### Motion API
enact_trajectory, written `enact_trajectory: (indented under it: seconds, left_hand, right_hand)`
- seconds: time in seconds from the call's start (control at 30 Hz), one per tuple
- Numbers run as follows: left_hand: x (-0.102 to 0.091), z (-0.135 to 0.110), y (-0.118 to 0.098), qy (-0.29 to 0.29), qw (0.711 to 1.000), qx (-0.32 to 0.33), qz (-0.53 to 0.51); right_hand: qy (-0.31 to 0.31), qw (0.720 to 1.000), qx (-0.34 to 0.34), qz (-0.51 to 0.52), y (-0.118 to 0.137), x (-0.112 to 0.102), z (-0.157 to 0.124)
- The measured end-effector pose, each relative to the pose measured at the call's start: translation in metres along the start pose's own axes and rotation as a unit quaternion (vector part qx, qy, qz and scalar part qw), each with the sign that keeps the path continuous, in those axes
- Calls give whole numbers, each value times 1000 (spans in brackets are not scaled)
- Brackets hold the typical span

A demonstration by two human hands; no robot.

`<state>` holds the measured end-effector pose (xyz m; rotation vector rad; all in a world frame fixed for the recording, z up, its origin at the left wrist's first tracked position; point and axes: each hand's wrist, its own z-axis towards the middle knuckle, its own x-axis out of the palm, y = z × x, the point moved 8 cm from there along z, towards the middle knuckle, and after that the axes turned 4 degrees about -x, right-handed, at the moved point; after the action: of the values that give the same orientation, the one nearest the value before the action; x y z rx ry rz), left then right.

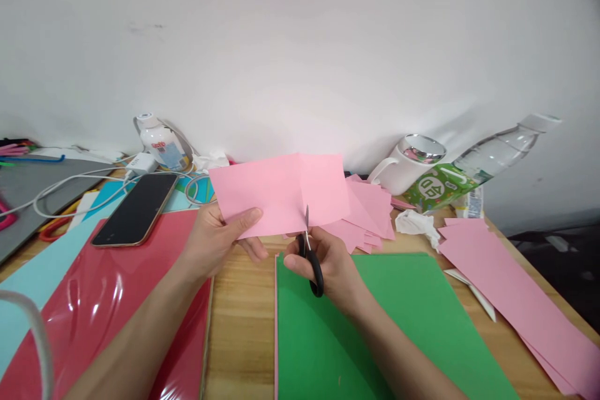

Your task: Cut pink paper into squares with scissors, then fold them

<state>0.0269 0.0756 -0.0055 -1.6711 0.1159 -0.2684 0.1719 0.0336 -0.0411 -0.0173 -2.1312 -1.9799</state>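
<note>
While left grip pinches the pink sheet by its left end, presumably for steadiness, right grip holds black-handled scissors at the sheet's lower edge.

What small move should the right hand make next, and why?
Probably close the scissors along the crease: the right hand has them at the lower edge of the pink sheet, one blade showing in front, while the left hand grips it.

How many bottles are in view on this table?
2: a white bottle at the back left, beside the white charger, and a clear plastic bottle at the back right, behind the green packet. The held pink sheet could hide another.
</note>
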Motion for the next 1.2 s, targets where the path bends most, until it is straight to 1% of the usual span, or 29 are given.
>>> enact_trajectory:
  seconds: [0.27, 0.4, 0.7, 1.03, 1.2]
  left_hand:
    - [0, 0, 0, 6, 1000, 8, -1]
    - [2, -1, -2, 15, 1000, 13, -12]
    - [2, -2, -2, 15, 1000, 14, -9]
    - [0, -1, -1, 10, 1000, 16, 3]
    - [1, -2, -1, 18, 1000, 18, -8]
  right_hand:
    - [1, 1000, 1, 29, 0, 2, 1]
    - [0, 1000, -7, 22, 1, 1, 0]
    - [3, 1000, -16, 7, 0, 0, 0]
    - [-2, 1000, -2, 11, 0, 1, 0]
    - [-1, 1000, 1, 26, 0, 1, 0]
